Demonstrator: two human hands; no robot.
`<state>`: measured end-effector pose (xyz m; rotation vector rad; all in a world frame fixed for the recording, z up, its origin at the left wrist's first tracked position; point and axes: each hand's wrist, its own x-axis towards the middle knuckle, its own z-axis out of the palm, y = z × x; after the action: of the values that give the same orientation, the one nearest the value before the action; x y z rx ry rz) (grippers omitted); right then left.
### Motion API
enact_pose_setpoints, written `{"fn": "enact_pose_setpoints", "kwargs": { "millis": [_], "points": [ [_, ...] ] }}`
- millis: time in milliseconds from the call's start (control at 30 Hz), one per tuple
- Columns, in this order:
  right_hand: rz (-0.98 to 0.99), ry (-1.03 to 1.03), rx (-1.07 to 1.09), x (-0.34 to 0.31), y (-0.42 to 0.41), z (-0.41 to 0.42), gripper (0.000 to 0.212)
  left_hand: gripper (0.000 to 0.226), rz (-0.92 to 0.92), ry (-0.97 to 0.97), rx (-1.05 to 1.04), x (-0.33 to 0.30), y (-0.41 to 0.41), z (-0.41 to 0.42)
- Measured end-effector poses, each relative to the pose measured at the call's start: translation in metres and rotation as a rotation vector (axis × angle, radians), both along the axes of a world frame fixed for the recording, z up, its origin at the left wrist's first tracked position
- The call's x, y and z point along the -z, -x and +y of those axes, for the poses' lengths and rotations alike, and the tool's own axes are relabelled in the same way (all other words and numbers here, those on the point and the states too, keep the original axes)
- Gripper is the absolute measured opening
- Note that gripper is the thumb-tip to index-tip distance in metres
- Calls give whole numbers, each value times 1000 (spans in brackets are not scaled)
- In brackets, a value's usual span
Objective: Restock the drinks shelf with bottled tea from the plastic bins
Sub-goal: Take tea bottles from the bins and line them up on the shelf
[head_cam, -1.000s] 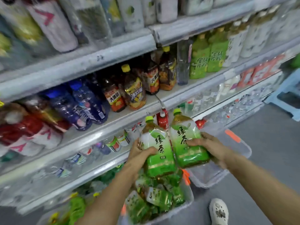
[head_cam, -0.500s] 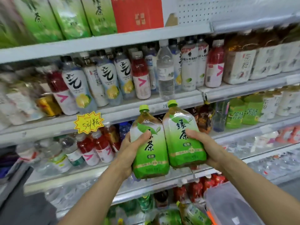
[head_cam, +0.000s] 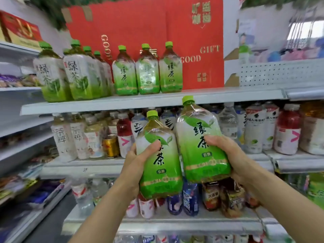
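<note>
My left hand (head_cam: 138, 158) grips a green tea bottle (head_cam: 160, 165) with a green cap, thumb across its label. Beside it, my right hand (head_cam: 229, 155) grips a second, slightly higher green tea bottle (head_cam: 201, 144). Both bottles are upright, touch side by side, and hang in front of the middle drinks shelves. Above them the top shelf (head_cam: 201, 97) carries a row of the same green tea bottles (head_cam: 148, 71) on its left and middle part. The plastic bins are out of view.
A red gift carton (head_cam: 157, 28) stands behind the top-shelf bottles; bare shelf lies in front of it on the right. Middle shelf (head_cam: 84, 165) holds assorted drinks and a gold can (head_cam: 110, 146). Lower shelves hold more bottles. Another rack stands at the left.
Both hands have lifted the two bottles from bin height upward, and my view has tilted up with them. The top shelf with the green tea row is now visible.
</note>
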<state>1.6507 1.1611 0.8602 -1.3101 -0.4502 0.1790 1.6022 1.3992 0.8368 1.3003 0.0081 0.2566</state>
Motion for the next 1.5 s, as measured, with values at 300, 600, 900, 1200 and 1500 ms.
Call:
{"fn": "enact_pose_setpoints", "kwargs": {
  "millis": [300,600,900,1200,1500],
  "points": [
    [-206,-74,111,-91,-34,108,56,74,-122,-59,-117,-55,-2,97],
    [-337,-117,250,-160,-90,210,76,70,-171,-52,-151,-73,1,179],
    [-359,25,256,-164,-130,271,86,75,-155,-29,-153,-69,13,226],
    [-305,72,46,-167,-154,289,153,90,-164,6,-201,-74,3,238],
    [-539,327,449,-154,-137,289,104,75,-209,51,-191,-86,-25,205]
  ]
}}
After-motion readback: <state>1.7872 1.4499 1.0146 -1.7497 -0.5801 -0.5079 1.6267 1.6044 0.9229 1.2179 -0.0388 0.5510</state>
